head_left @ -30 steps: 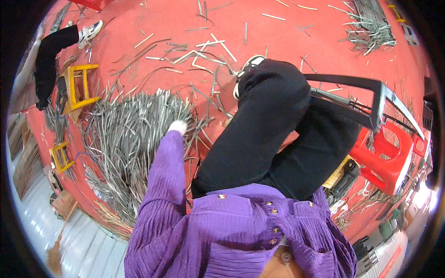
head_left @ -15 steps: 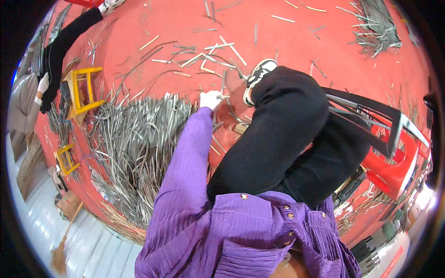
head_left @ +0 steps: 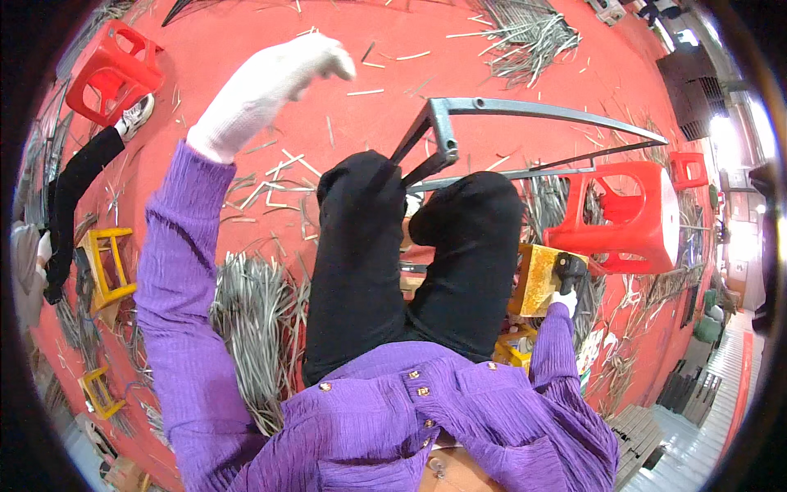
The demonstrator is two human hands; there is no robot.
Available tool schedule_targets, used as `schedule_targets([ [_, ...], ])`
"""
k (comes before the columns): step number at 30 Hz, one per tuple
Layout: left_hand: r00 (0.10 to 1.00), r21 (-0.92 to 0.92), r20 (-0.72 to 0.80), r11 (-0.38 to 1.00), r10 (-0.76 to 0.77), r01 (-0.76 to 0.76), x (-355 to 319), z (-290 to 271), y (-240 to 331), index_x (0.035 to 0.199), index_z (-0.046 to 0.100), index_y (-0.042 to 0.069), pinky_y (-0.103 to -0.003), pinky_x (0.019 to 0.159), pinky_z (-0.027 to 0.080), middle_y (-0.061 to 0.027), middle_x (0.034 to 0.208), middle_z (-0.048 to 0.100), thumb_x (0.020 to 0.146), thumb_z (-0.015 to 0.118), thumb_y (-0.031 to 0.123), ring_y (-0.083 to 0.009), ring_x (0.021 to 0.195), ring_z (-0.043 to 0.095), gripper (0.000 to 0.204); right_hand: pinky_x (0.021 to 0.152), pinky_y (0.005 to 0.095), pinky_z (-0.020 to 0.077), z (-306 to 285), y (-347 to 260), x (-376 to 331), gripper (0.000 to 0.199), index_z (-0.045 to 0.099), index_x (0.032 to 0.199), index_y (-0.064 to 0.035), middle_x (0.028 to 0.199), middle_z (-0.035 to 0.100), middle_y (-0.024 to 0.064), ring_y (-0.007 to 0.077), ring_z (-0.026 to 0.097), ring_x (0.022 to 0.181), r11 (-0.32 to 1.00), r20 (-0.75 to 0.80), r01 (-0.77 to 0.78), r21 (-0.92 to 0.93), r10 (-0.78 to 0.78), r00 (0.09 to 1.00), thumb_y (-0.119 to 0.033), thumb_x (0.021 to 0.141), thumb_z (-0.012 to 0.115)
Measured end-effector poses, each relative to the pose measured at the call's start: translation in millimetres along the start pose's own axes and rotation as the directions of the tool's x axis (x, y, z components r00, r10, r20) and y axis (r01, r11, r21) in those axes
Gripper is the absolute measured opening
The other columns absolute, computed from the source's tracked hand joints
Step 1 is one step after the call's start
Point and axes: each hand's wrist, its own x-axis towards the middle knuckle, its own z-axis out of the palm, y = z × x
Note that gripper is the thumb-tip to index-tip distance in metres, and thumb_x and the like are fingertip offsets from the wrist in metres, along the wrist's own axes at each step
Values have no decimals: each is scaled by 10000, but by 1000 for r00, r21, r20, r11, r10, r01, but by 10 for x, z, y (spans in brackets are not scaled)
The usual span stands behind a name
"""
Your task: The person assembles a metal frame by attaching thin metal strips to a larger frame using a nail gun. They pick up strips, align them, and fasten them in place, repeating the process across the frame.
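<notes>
My left hand (head_left: 275,90), in a white knitted glove, is raised over the floor at the upper left. Its fingers are bent and somewhat apart, with nothing visible in them. On my right, my gloved right hand (head_left: 564,300) is wrapped round the grip of a black handheld tool (head_left: 569,269); its exact kind is hard to make out. The tool is at the top of a yellow wooden stool (head_left: 534,279). A dark grey metal frame (head_left: 443,135) stretches from my knees toward the right, with neither hand on it.
A red plastic stool (head_left: 627,215) lies on its side at right. Flat grey strips form a pile (head_left: 254,316) by my left leg and a bundle (head_left: 533,37) at the far side. Another person's leg (head_left: 78,197) and a yellow stool frame (head_left: 106,266) are at left.
My view has swung to the right. My left hand has risen from the floor beside my shoe. My right hand, hidden before, now shows on the black tool, and more of the metal frame is visible.
</notes>
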Motion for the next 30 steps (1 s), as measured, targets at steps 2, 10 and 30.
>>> schedule_targets([
  [2, 988, 67, 123, 994, -90, 82, 256, 136, 341, 982, 607, 63, -239, 679, 407, 9, 885, 566, 953, 520, 273, -89, 756, 497, 228, 858, 417, 485, -73, 14, 134, 572, 526, 1230, -63, 1056, 634, 205, 354, 625, 946, 994, 105, 34, 107, -45, 993, -225, 695, 646],
  [10, 768, 224, 604, 970, -216, 96, 879, 214, 746, 888, 687, 33, -272, 699, 440, -14, 773, 638, 863, 643, 319, -104, 731, 560, 290, 440, 356, 458, -1616, -359, -128, 163, 523, 917, -76, 628, 509, 71, 200, 493, 453, 556, 503, -260, 789, -344, 793, -93, 762, 571],
  [30, 9, 897, 90, 85, -996, 435, -3192, 751, -2814, 1116, 705, 202, -456, 945, 465, -95, 1305, 587, 841, 556, 330, -276, 1163, 579, 338, 424, 328, 429, -1149, -577, -897, 85, 532, 819, -59, 579, 525, 70, 211, 518, 444, 840, 680, -225, 493, -211, 702, -110, 796, 596],
])
